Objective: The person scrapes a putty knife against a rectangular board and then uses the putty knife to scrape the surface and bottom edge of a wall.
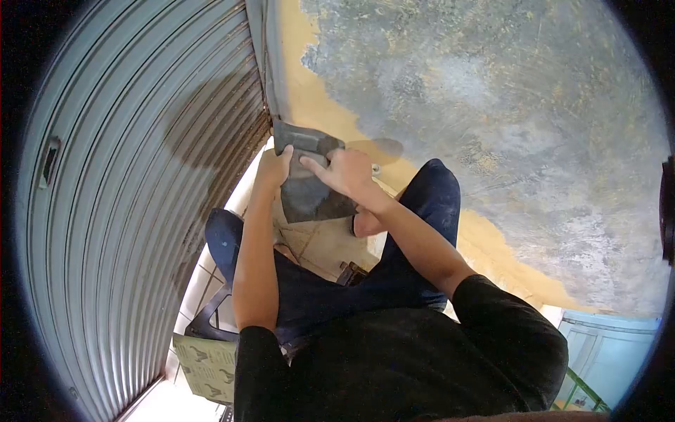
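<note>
A dark grey, flat sheet-like piece (306,197) is held up in front of my knees, between the shutter and the wall. Its upper part looks folded or stepped, and its lower part hangs down smooth and dusty. My left hand (275,169) grips its left edge, thumb on the near face. On the upper right, my right hand (348,172) has its thumb pressed against the face and its other fingers curled at the edge. The fingertips behind the sheet are hidden.
A grey ribbed roller shutter (133,183) rises close on the left. To the right stands a wall (492,119) with grey patches over yellow. Between my legs, a small dark object (351,274) lies on the tiled floor (320,250). A green printed panel (207,366) is at lower left.
</note>
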Demonstrator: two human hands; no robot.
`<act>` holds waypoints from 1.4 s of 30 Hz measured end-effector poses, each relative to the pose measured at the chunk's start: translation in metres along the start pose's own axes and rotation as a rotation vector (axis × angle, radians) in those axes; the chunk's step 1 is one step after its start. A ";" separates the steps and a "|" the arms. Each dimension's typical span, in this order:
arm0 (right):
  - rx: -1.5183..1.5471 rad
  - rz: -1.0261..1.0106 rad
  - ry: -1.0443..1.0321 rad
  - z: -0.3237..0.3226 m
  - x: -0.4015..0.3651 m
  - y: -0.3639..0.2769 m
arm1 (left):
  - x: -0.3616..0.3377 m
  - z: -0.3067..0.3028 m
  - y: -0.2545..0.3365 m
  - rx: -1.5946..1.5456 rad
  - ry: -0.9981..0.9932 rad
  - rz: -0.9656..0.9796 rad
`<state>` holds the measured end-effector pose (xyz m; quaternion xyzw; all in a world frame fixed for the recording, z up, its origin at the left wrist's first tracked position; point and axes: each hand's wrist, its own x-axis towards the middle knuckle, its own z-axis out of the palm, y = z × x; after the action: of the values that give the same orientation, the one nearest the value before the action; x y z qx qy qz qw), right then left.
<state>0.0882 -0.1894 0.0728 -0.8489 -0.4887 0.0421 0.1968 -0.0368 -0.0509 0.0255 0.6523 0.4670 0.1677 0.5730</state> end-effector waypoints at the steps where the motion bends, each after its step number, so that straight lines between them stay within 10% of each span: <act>1: 0.033 0.069 0.012 0.003 0.004 0.005 | -0.006 0.000 0.002 -0.012 -0.030 0.046; 11: 0.085 0.193 0.017 0.015 0.004 0.045 | -0.012 0.011 0.032 -0.072 -0.169 -0.185; 17: 0.132 0.055 0.060 -0.020 -0.022 0.049 | 0.007 0.040 0.055 0.302 -0.184 0.066; 29: 0.089 0.281 0.018 -0.014 -0.007 0.064 | -0.021 0.054 0.061 0.085 -0.080 0.019; 42: 0.007 0.117 0.012 0.000 -0.010 -0.012 | -0.024 -0.002 0.044 0.180 0.040 -0.023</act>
<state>0.0730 -0.1923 0.0760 -0.8755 -0.4370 0.0503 0.1999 -0.0321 -0.0642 0.0738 0.6921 0.4990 0.1314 0.5046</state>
